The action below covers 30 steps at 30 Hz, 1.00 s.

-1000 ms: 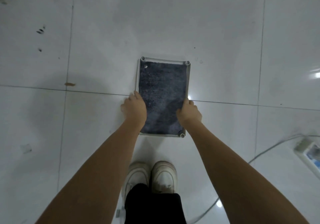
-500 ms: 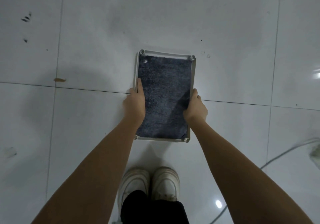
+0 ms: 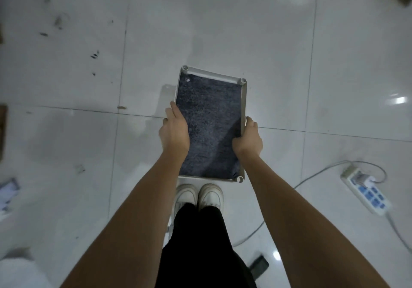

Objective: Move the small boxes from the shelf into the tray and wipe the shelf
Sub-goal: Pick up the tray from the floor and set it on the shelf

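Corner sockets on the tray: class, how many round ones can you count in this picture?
3. One at the far left corner, one at the far right corner, one at the near right corner. The tray's near left corner is hidden behind the left forearm.

Tray (image 3: 243, 100) has been lifted off the floor (image 3: 289, 64) and drawn closer, above the shoes (image 3: 198, 195); power strip (image 3: 365, 191) now seen.

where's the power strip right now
In the head view the power strip lies on the white tile floor at the person's right, beyond the right hand that grips the tray.
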Each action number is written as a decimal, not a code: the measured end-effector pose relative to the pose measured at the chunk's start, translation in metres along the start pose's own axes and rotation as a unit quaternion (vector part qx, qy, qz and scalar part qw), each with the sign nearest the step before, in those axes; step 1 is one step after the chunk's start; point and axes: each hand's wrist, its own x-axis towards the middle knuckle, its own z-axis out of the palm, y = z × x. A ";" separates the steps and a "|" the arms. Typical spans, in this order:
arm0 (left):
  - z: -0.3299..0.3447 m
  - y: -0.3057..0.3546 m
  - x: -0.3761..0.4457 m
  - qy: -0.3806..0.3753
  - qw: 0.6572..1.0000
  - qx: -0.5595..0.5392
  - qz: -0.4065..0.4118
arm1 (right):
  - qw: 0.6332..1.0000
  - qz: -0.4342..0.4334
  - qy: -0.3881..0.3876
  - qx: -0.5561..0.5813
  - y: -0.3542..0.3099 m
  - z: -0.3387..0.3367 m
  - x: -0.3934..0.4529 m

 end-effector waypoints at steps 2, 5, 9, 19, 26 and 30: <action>-0.042 -0.002 -0.018 0.038 0.999 -0.024 0.027 | 0.997 0.014 0.011 0.075 -0.014 -0.032 -0.028; -0.107 -0.007 -0.043 0.086 0.994 -0.052 0.043 | 0.986 0.003 0.043 0.164 -0.040 -0.081 -0.071; -0.193 0.000 -0.084 0.102 0.987 -0.117 0.048 | 0.973 0.007 0.018 0.230 -0.078 -0.144 -0.123; -0.364 0.009 -0.174 0.128 0.978 -0.159 0.049 | 0.979 -0.050 0.064 0.185 -0.175 -0.292 -0.216; -0.476 0.021 -0.216 0.144 0.967 -0.207 0.028 | 0.982 -0.095 0.099 0.129 -0.234 -0.386 -0.268; -0.541 0.020 -0.233 0.168 0.963 -0.207 0.053 | 0.977 -0.120 0.095 0.150 -0.262 -0.434 -0.295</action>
